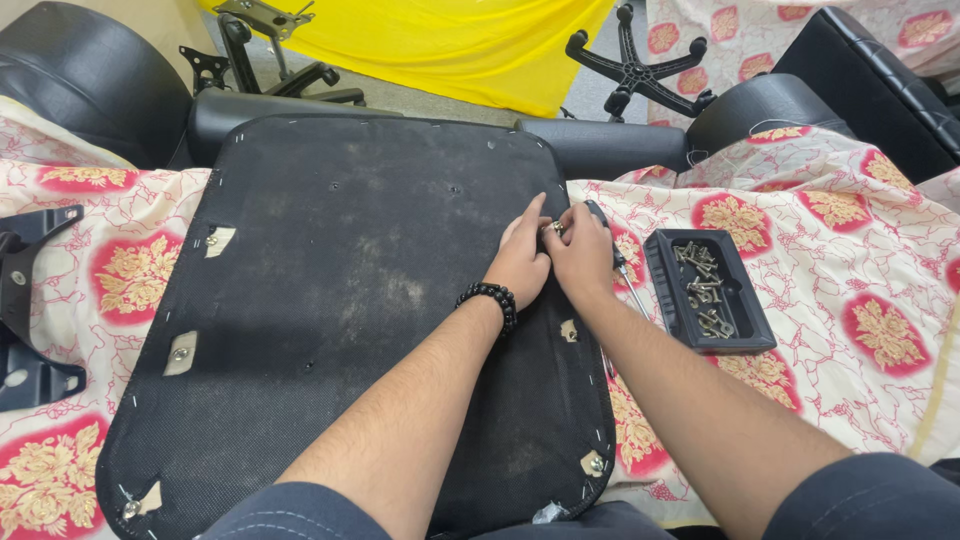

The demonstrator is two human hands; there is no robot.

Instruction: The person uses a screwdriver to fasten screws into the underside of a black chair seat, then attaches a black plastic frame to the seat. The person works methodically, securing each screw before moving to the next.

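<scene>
The small metal screw [556, 229] sits pinched between the fingertips of both hands at the right edge of the black seat base [350, 300], about three o'clock on that panel and just short of where its stapled rim drops onto the flowered cloth [830, 300]. The left hand [520, 262] lies palm down on the fabric, fingers together and pointing to twelve o'clock, a dark bead bracelet [493, 300] around its wrist; the right hand [583, 255] is curled beside it, touching it, its fingertips closed on the screw, with a screwdriver [622, 265] lying under it, the shaft running toward five o'clock off the panel's edge. Both forearms come in from six o'clock and converge. The one panel covers most of the tabletop's middle, leaving wide bare black surface toward nine o'clock and only a narrow strip of cloth at three o'clock before one black tray [710, 290] holding a heap of screws too tangled to count. Four pale corner patches with fittings show on the panel. At nine o'clock lies one black metal bracket [25, 300]; at twelve o'clock, on the floor, stand two star-shaped chair bases [635, 70] before a yellow sheet [450, 40].
</scene>
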